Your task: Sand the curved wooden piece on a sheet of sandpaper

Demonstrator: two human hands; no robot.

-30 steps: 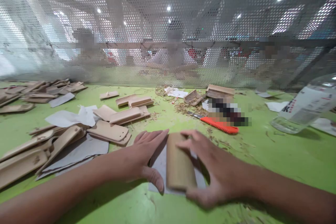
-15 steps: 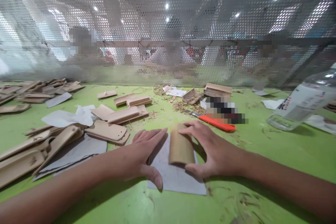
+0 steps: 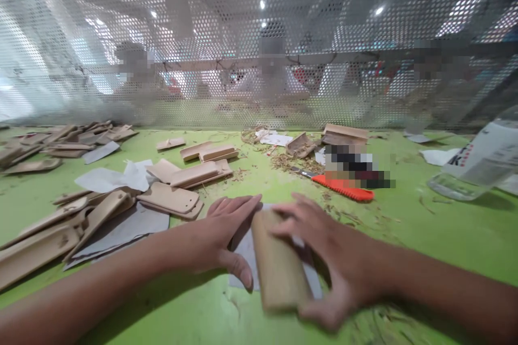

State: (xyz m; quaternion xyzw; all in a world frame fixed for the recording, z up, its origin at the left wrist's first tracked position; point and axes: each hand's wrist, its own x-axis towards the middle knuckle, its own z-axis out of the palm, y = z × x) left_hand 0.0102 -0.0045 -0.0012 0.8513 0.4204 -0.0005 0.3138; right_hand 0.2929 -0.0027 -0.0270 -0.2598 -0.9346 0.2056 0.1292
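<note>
My right hand [image 3: 327,259] grips a curved tan wooden piece [image 3: 277,267] and presses it down on a grey sheet of sandpaper [image 3: 245,248] that lies on the green table [image 3: 445,237]. The piece sits at the near end of the sheet, slightly blurred by motion. My left hand [image 3: 220,237] lies flat with fingers stretched out on the left part of the sheet, pinning it. Its thumb points toward me beside the piece.
Several flat wooden pieces [image 3: 174,199] and grey sheets [image 3: 121,229] lie at the left. An orange-handled knife [image 3: 343,187] and wood shavings lie behind my hands. A clear plastic bottle [image 3: 477,164] lies at the right. A perforated metal screen [image 3: 259,54] closes the far edge; blurred people sit beyond it.
My right hand has pulled the wooden piece toward me along the sandpaper, after pushing it away half a second ago. My left hand has stayed on the sheet.
</note>
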